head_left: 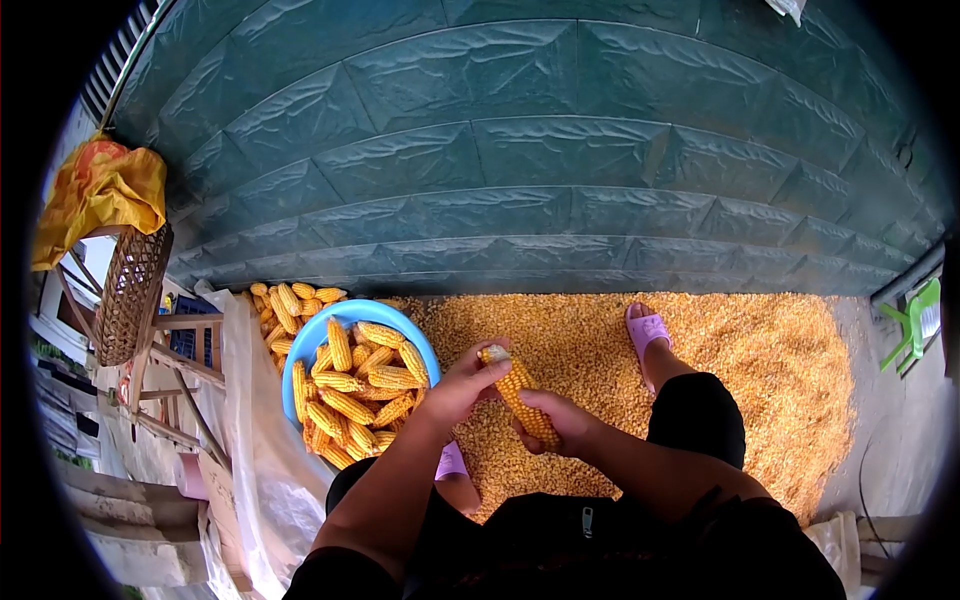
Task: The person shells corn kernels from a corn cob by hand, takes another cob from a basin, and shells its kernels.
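Note:
An ear of corn (518, 392) is held in front of me, tilted, its pale end up and to the left. My left hand (462, 385) grips it near that pale end, thumb laid across it. Lower down, my right hand (560, 420) is closed around the other end, with the thumb on the kernels. Close by on the left stands a blue basin (432, 350) filled with whole yellow ears of corn (350, 400). Loose corn kernels (560, 340) spread over the ground beneath both hands.
More ears of corn (290, 305) lie piled behind the basin. Plastic sheeting (262, 430) borders the left side. A green panelled wall (520, 150) rises ahead. At left is a woven basket (133, 300) by a wooden frame; a green chair (915, 325) stands far right. My feet wear pink slippers (648, 328).

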A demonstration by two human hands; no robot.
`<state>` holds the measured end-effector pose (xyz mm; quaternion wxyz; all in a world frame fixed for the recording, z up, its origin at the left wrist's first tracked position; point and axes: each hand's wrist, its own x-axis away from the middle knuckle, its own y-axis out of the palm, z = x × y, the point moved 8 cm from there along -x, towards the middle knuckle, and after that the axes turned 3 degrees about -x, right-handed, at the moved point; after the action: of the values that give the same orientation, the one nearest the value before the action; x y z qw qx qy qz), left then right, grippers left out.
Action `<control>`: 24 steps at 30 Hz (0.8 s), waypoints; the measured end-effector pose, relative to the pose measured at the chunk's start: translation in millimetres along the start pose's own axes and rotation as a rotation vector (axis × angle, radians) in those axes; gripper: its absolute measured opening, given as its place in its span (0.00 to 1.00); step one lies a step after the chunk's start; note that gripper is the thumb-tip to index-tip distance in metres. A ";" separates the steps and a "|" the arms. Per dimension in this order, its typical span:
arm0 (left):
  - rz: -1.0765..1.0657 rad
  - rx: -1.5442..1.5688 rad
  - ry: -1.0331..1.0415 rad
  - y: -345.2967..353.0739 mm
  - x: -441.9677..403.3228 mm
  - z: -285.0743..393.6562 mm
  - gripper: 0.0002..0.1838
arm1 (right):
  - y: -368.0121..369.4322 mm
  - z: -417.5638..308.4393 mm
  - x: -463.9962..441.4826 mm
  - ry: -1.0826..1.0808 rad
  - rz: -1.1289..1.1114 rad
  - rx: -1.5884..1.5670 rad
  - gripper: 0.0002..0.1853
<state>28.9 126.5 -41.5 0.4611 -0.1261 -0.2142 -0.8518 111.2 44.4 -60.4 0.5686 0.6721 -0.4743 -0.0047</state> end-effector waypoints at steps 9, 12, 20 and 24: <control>0.277 -0.361 -0.013 -21.0 -4.4 -0.4 0.31 | -6.7 9.0 -7.1 0.014 0.001 0.069 0.15; 0.282 -0.352 -0.047 -27.0 -3.8 -2.4 0.34 | -6.2 9.2 -5.9 0.025 0.049 0.075 0.15; 0.043 0.012 -0.094 -14.3 -3.6 -3.7 0.24 | -2.8 2.8 -3.5 0.028 -0.002 0.047 0.15; 0.148 -0.413 0.001 -17.8 -6.3 1.1 0.24 | -5.0 0.8 -1.7 -0.069 0.092 0.185 0.17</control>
<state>17.4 140.2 -47.6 0.4870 -0.2330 -0.0254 -0.8414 113.0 44.4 -65.5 0.4870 0.6988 -0.5222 0.0423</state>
